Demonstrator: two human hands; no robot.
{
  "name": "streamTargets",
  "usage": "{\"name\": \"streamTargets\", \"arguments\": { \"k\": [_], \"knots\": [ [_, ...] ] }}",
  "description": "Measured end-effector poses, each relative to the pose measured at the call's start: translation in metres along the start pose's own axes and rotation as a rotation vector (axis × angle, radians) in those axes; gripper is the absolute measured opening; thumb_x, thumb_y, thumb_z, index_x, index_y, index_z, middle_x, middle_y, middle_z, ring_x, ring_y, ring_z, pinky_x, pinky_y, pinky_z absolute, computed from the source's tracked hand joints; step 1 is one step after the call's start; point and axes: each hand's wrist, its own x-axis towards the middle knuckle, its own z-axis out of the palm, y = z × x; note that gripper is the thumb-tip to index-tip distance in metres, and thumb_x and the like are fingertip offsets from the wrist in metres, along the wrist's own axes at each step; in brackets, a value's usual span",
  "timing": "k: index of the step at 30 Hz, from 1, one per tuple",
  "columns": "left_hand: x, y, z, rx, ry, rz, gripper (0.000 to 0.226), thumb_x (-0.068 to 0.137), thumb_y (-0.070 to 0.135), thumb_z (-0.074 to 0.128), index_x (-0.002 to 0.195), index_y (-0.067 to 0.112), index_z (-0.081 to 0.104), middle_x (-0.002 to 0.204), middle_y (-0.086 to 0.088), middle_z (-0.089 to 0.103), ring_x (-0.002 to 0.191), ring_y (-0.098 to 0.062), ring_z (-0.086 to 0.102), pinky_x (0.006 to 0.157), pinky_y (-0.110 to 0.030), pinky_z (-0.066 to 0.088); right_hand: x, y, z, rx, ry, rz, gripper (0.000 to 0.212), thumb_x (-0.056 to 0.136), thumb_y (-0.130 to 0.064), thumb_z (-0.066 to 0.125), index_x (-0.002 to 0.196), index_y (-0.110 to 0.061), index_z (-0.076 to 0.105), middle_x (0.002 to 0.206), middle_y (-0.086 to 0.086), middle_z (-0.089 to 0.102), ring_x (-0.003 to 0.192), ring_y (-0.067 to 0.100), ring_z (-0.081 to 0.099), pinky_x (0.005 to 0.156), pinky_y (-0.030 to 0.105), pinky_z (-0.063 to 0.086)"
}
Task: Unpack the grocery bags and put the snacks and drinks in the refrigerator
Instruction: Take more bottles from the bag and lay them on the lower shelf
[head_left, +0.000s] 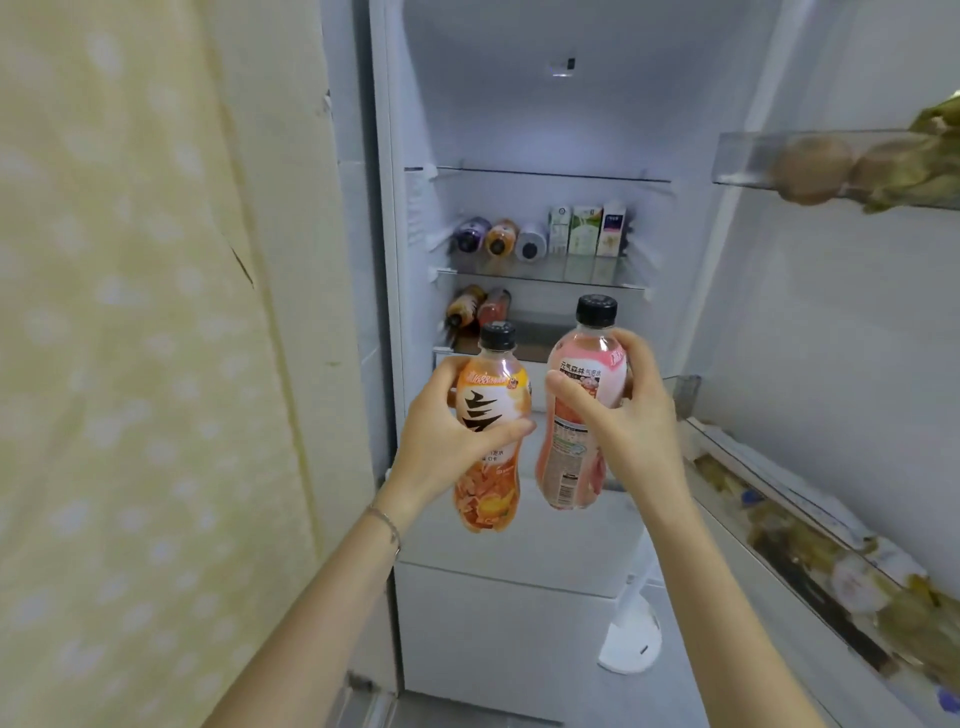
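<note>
I hold one bottle in each hand in front of the open fridge (519, 114). My left hand (447, 436) is wrapped round the middle of the orange bottle (485, 493), and my thumb lies across its label. My right hand (623, 421) is wrapped round the top part of the pink bottle (569, 467). Both bottles stand up straight and both have black caps on. The pink bottle is a bit higher than the orange bottle. They are side by side and close, but they do not touch. My hands do not touch each other

Behind the bottles, inside the fridge, is a glass shelf (540, 275). Three drinks lie on their sides on it with their ends to me: a purple one (470, 235), a brown one (501, 238) and a white one (531, 243). Just to the right of them stand three cartons (584, 231) in a row. On the lower shelf (566, 317) two more drinks (475, 306) lie at the left end. Below my hands are white drawers (498, 613)

The fridge door (831, 338) is open on my right. Its top bin (748, 156) holds round brown things (810, 169) that are too blurry to name. Its low bin (769, 493) holds more blurry food. I wear a thin bracelet (387, 522) on my left wrist. On my left is a yellow cloth (130, 364) with white spots
</note>
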Motion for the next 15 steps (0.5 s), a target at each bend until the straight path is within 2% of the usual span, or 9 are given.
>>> {"name": "streamTargets", "arguments": {
  "k": [5,8,12,15],
  "knots": [
    [0.07,-0.029,0.006,0.054,0.023,-0.014,0.062,0.066,0.028,0.087,0.118,0.027,0.054,0.105,0.014,0.064,0.093,0.005,0.061,0.072,-0.01,0.05,0.063,0.036,0.021,0.037,-0.019,0.017,0.05,0.076,-0.042,0.077,0.107,-0.054,0.04,0.09,-0.038,0.059,0.086,-0.013,0.059,0.069,0.019,0.048],
    [0.112,-0.049,0.01,0.071,0.035,-0.011,0.061,0.066,0.031,0.087,0.117,0.031,0.053,0.106,0.015,0.064,0.095,0.003,0.062,0.074,-0.013,0.052,0.101,0.059,0.035,0.042,-0.011,0.027,0.053,0.075,-0.041,0.078,0.113,-0.048,0.042,0.091,-0.028,0.062,0.086,-0.014,0.059,0.067,0.016,0.045],
    [0.153,-0.078,0.015,0.071,0.012,-0.019,0.065,0.066,0.029,0.087,0.12,0.026,0.051,0.11,0.011,0.065,0.098,-0.002,0.063,0.075,-0.009,0.05,0.139,0.086,0.054,0.034,0.0,0.027,0.061,0.073,-0.04,0.079,0.122,-0.04,0.042,0.097,-0.025,0.061,0.09,-0.009,0.06,0.073,0.017,0.048],
    [0.186,-0.104,0.018,0.08,-0.002,-0.034,0.073,0.061,0.037,0.088,0.123,0.026,0.05,0.113,0.01,0.064,0.102,-0.004,0.062,0.086,-0.025,0.054,0.167,0.109,0.07,0.027,0.012,0.053,0.067,0.073,-0.037,0.08,0.128,-0.034,0.041,0.105,-0.022,0.06,0.096,-0.003,0.06,0.077,0.02,0.049]
  ]
}}
